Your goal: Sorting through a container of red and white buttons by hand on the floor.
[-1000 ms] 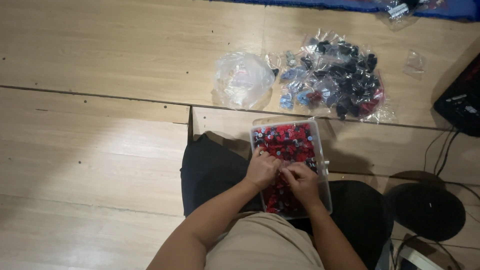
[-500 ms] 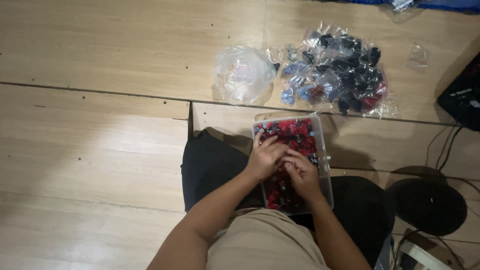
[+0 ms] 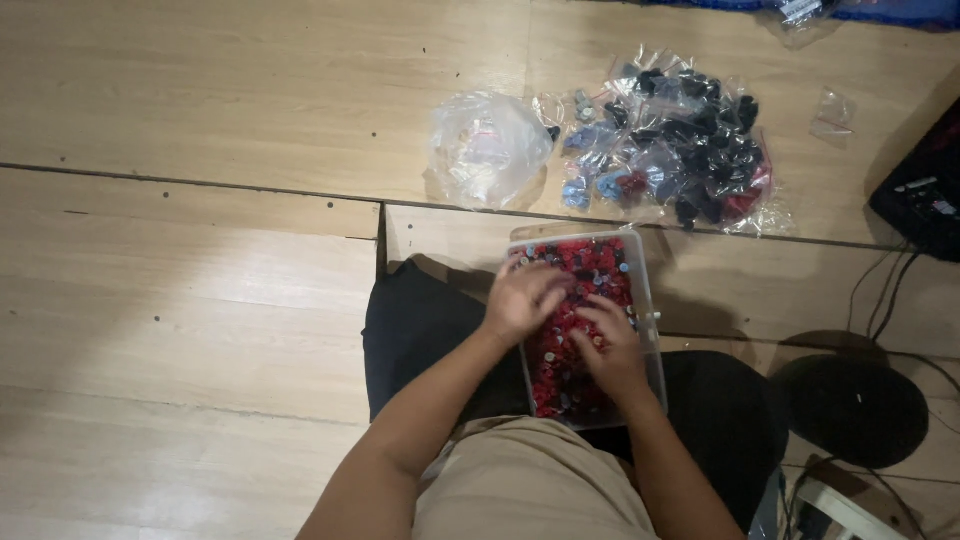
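A clear plastic box (image 3: 645, 300) of small red and dark pieces (image 3: 580, 270) rested on the person's lap. Both hands lay in it, the left hand (image 3: 522, 297) spread loosely over the pieces, the right hand (image 3: 607, 345) beside it; whether either pinched a piece could not be told. Beyond, on the wooden floor (image 3: 200, 250), lay a pile of small filled bags (image 3: 680, 150).

There is one view, from a camera on the person's head, looking steeply down over the chest and lap to the floor (image 3: 200, 290). It faces forward and down, so the forearms enter from the bottom edge and the hands (image 3: 570, 320) sit just right of centre, close beneath the lens. The tray (image 3: 648, 300) lies near; the bags (image 3: 680, 150) lie farther off, toward the top edge. No second view shares the scene.
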